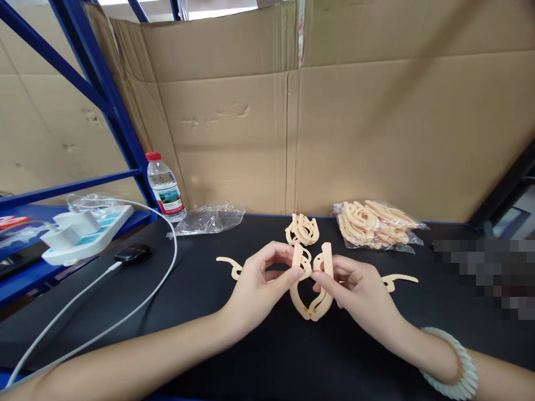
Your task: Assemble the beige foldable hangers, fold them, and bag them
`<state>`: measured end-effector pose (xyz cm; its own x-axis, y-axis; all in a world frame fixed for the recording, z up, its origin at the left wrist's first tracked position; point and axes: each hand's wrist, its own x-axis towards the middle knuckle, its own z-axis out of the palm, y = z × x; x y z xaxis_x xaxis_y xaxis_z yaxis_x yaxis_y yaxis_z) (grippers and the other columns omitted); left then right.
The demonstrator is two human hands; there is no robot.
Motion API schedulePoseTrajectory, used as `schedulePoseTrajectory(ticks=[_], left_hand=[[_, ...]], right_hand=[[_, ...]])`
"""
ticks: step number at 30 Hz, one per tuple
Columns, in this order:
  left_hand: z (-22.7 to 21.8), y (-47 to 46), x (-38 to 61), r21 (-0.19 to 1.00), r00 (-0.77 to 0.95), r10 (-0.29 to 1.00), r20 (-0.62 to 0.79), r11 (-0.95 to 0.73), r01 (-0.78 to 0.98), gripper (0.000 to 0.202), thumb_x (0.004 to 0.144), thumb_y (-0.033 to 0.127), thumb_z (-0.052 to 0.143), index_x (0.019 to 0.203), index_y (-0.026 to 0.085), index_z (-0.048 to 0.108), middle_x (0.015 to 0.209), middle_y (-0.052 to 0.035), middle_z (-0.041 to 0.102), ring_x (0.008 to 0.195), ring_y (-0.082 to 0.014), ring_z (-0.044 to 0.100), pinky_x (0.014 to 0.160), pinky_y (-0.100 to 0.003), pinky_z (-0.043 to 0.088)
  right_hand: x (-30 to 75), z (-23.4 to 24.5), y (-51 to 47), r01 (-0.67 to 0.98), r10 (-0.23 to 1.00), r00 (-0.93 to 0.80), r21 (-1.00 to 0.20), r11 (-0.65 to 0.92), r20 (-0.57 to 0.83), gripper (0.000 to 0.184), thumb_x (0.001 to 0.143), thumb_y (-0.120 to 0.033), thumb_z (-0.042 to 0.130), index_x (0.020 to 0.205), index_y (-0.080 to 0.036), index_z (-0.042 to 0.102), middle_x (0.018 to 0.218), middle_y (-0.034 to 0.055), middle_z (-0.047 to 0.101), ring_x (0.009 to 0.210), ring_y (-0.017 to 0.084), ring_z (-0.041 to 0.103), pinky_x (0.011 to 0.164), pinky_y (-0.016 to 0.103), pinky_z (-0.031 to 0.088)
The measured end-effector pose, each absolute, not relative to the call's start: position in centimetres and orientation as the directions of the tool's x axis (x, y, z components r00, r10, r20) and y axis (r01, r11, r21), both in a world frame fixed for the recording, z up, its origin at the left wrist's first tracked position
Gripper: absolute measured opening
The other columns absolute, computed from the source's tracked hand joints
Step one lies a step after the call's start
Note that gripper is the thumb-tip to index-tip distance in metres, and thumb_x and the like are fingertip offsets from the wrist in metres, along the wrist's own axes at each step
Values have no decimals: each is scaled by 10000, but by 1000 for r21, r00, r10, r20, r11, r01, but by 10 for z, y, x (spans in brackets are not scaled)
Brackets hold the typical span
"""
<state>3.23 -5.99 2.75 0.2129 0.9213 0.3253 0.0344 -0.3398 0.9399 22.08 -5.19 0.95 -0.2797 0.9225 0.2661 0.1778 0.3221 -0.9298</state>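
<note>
A beige plastic folding hanger (322, 303) is held up between my two hands, its two arms bent into a pointed U with the joint at the bottom. My left hand (261, 281) pinches the upper end of the left arm between thumb and fingers. The upper end of the right arm is gripped by my right hand (359, 289). The two ends stand close together with a narrow gap. On the black table, a curved beige piece (228, 262) shows beyond my left hand, and a similar beige piece (403, 277) beyond my right; both are partly hidden.
Several folded hangers (303, 228) lie behind my hands, with bagged hangers (374, 225) to their right. A water bottle (165, 189) and clear plastic bag (213, 219) stand back left. A power strip (94, 236), black adapter (132, 253) and white cable (165, 278) occupy the left. Cardboard (234, 139) walls the back.
</note>
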Motion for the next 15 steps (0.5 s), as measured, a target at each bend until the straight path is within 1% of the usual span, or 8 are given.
schedulePoseTrajectory(ticks=[3,7,11,14,15], left_hand=[[27,-61,33,939,244,917,316,-340,61,114,834,251,673,911,176,635,924,-33,661,903,-179,634,825,-316,515],[27,-60,34,954,321,913,253,-291,75,202,837,283,663,1006,173,664,956,-63,665,862,-196,633,736,-318,524],[27,-59,34,953,337,909,246,-290,87,200,834,317,652,924,146,703,937,-73,620,798,-200,627,695,-332,522],[30,-58,34,950,320,913,253,-296,95,188,829,312,661,889,140,706,896,-65,633,810,-197,618,719,-321,507],[31,-58,34,953,322,914,246,-289,93,190,836,313,656,895,140,707,876,-60,641,791,-186,613,703,-306,500]], right_hand=[[220,9,-52,145,911,-334,-942,304,243,245,850,-397,635,810,-156,641,689,28,666,554,105,553,449,198,392],[218,11,-54,101,883,-395,-944,315,252,210,858,-368,635,847,-159,653,720,23,661,610,107,570,465,188,385],[216,15,-55,77,861,-448,-950,304,239,203,844,-364,663,851,-161,662,704,7,642,600,94,542,454,179,355],[215,19,-54,73,858,-469,-959,275,210,231,850,-385,655,885,-157,666,706,8,646,550,79,501,438,177,346],[215,21,-53,73,857,-473,-961,268,203,239,866,-391,634,905,-157,666,715,10,650,533,73,486,436,177,347]])
